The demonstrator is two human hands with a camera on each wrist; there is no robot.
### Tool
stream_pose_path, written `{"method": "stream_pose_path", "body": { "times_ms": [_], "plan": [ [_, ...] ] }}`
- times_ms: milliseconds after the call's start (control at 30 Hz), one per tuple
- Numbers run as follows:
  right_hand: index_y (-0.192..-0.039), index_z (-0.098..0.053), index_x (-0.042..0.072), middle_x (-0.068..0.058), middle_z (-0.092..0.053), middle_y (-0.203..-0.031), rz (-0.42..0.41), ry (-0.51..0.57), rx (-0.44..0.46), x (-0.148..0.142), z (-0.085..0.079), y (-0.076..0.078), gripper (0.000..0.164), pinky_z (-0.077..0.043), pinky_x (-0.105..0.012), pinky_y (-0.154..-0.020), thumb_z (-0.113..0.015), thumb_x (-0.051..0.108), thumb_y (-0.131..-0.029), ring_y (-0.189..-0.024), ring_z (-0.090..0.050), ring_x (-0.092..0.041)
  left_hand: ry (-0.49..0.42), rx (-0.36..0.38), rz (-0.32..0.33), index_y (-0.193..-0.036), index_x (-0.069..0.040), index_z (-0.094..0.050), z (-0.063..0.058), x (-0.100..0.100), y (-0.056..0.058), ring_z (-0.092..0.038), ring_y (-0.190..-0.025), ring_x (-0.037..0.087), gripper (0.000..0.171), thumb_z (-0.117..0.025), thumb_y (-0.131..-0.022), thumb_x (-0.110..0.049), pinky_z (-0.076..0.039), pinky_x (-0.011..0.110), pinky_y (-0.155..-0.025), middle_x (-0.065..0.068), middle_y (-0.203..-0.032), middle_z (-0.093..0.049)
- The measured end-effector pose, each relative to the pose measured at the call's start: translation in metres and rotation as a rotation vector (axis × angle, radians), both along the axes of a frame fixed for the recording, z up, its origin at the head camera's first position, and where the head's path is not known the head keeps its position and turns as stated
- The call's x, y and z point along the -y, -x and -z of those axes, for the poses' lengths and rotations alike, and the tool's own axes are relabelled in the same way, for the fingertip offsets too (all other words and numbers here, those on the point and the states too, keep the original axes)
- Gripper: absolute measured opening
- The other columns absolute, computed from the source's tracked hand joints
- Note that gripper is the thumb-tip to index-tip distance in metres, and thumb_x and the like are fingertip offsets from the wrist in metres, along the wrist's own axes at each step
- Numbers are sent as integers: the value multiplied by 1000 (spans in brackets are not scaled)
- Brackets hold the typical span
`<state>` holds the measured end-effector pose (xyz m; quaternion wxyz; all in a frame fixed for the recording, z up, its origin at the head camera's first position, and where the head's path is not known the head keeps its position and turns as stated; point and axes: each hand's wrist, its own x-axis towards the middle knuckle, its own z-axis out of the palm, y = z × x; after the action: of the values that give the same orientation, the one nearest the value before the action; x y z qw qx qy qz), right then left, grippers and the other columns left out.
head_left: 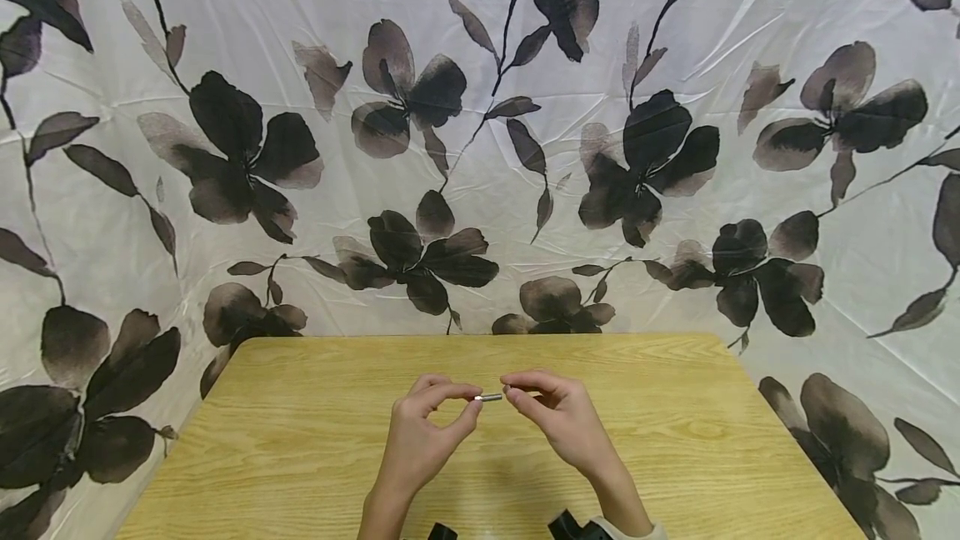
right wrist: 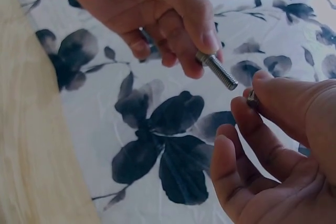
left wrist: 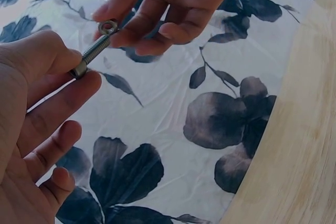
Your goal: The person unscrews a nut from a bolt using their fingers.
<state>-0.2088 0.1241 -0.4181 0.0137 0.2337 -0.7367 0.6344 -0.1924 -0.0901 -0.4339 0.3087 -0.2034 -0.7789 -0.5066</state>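
Note:
Between thumb and forefinger, my left hand (head_left: 426, 432) pinches a silver bolt (head_left: 491, 397) by its head. The bolt's threaded shank (right wrist: 223, 73) points toward my right hand (head_left: 564, 419). A small metal nut (right wrist: 252, 99) is pinched between the right thumb and forefinger. In the left wrist view the nut (left wrist: 108, 27) shows its hole, lined up near the bolt's tip. A narrow gap parts bolt and nut in the right wrist view. Both hands are raised over the table, their other fingers loosely bent.
Below the hands lies a wooden table (head_left: 315, 473) with light yellow grain. A white cloth (head_left: 480, 182) printed with dark flowers hangs behind it and at both sides. Black wrist devices (head_left: 573, 526) show at the bottom edge.

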Motion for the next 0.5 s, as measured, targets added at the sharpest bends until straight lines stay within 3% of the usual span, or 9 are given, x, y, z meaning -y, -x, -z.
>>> {"method": "stream_pose_path", "body": {
  "times_ms": [267,500],
  "plan": [
    [-117,-74,4,-19,-72,-113,49,-90,-83,-1,2,2,22,-59,-27,-84,-65,17,-102,-96,-71,-11,-5,-6,3,-95,-22,-82,-4,3,1,-64,-89,11,20,-86,-82,-7,-52,26,-74,-10,-85,-77],
    [-114,-75,3,-18,-74,-108,39,-135,-53,-4,5,5,22,-59,-26,-82,-68,19,-100,-93,-71,-10,-10,-4,-1,-95,-22,-82,0,7,1,-63,-87,12,23,-87,-80,-5,-50,25,-71,-10,-85,-77]
  ]
}}
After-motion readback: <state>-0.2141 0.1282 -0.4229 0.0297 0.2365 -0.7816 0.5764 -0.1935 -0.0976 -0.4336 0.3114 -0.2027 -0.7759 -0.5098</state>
